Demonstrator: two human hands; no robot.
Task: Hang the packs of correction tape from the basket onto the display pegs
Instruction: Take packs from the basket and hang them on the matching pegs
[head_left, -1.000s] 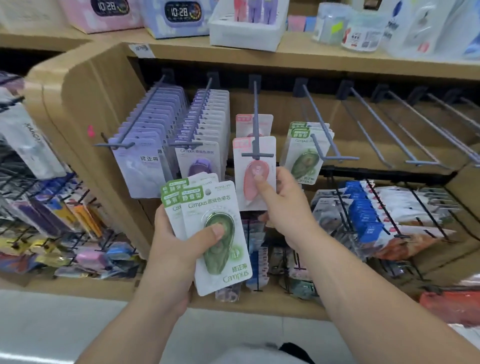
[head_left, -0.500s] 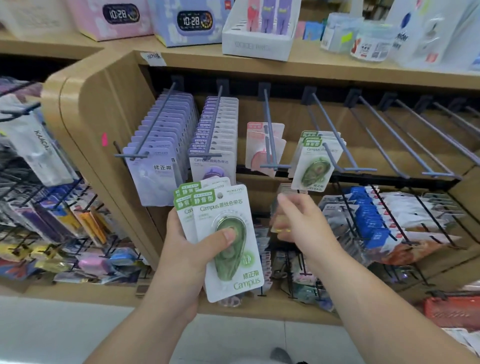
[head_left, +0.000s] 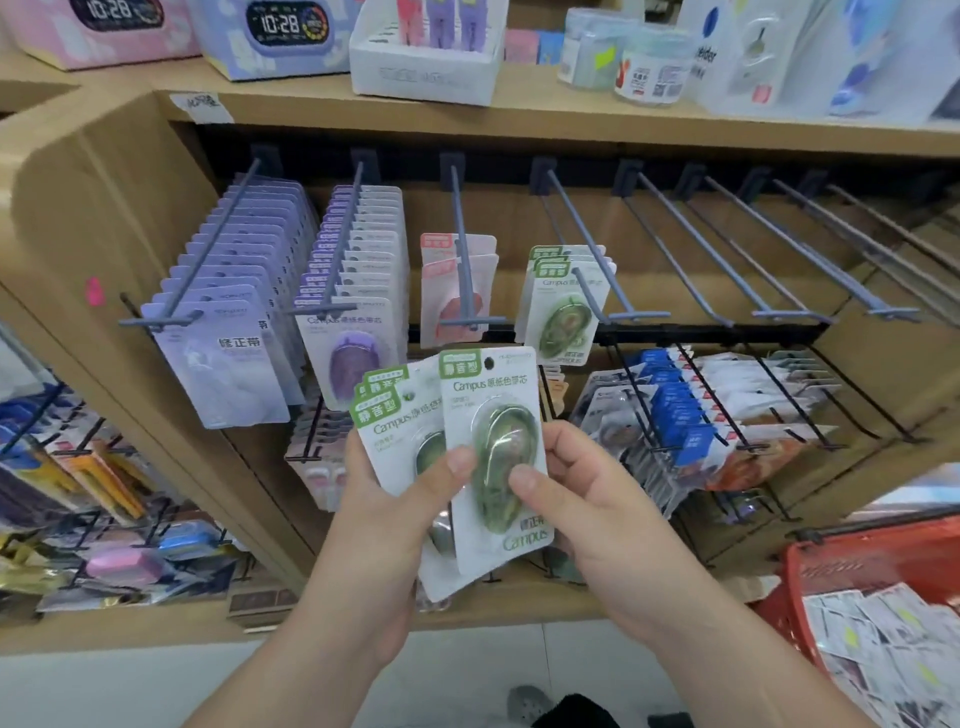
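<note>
Both our hands are closed on green correction tape packs just below the peg (head_left: 641, 314) carrying hung green packs (head_left: 563, 312): our left hand (head_left: 384, 509) grips a fanned stack (head_left: 392, 415), our right hand (head_left: 592, 499) pinches the front pack (head_left: 496, 441). Below and right of that peg sits the red basket (head_left: 857, 561).

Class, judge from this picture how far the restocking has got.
Done: purple packs fill two pegs; a few pink packs and hung green packs are up. In hand: the left hand holds a green fan, the right hand pinches the front green pack. Left: these, plus packs in the red basket; right-side pegs are bare.
</note>
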